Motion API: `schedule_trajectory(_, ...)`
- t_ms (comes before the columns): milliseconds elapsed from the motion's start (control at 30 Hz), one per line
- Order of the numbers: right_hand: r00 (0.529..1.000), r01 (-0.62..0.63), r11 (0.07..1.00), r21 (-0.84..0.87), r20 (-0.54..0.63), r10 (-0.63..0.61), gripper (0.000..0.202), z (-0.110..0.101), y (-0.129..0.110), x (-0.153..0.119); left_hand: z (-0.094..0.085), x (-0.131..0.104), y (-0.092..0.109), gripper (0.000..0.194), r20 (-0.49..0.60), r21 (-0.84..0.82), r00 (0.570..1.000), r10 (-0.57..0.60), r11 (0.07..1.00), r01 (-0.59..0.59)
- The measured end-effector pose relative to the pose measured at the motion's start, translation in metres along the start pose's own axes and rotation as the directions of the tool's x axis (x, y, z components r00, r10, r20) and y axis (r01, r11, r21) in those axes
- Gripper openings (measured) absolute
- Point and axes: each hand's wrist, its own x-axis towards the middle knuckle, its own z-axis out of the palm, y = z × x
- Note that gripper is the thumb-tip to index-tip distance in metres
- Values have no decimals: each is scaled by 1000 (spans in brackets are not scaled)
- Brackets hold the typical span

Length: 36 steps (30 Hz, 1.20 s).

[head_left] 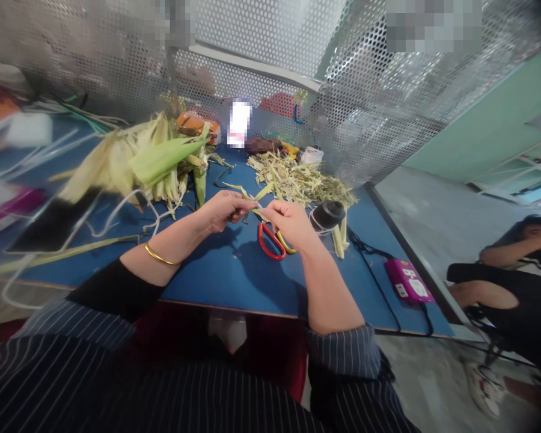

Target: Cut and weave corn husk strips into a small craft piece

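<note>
Above the blue table (216,273), my left hand (228,210) pinches a thin strip of corn husk (265,191), its green-yellow ends sticking up past the fingers. Close beside it, my right hand (289,221) is closed at the same strip, fingertips almost meeting those of the left. The pinched part is mostly hidden. Scissors with a red handle loop (271,242) and a yellow one lie under my right hand, partly covered by it. Right of that hand stands a black spool (328,214) with pale thread around its base.
Corn husks (130,156) are piled at the left, near a dark tablet-like device (56,222) and a white cable. Shredded husk (297,177) lies behind my hands. A magenta power strip (408,281) sits at the right edge. Another person (518,270) sits to the right.
</note>
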Motion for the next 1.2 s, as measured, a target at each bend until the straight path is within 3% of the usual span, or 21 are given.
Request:
schedule_trajectory(100,979,103,967,-233,-149,-140,26,2,3,3,-4,0,2,13,37,-101,999,29,995,-25)
schedule_trajectory(200,849,163,880,-445,-392,-356,22,5,1,1,-5,0,5,16,37,-208,997,73,976,-64)
schedule_trajectory(267,777,141,871,-470,-492,-391,25,9,-3,-2,-4,0,7,13,5,-244,993,115,964,-110)
schedule_trajectory(333,815,148,907,-395,-471,-338,29,16,-7,-5,-1,0,6,14,-8,-267,986,168,950,-164)
schedule_trajectory(433,937,163,972,-167,-281,-205,30,31,-6,-5,5,-2,3,22,7,-277,979,206,941,-195)
schedule_trajectory(500,970,124,992,-19,-210,-125,29,42,-3,-3,9,-3,0,25,14,-265,978,208,944,-197)
schedule_trajectory(633,973,94,989,111,-220,-68,28,52,4,0,12,-2,-6,25,22,-235,975,222,949,-211)
schedule_trajectory(900,974,176,981,88,-157,-160,25,45,6,1,14,0,-9,16,-52,-168,973,226,958,-231)
schedule_trajectory(1200,985,162,980,112,-70,-155,21,43,3,1,15,-1,-8,10,-115,-175,968,223,955,-241)
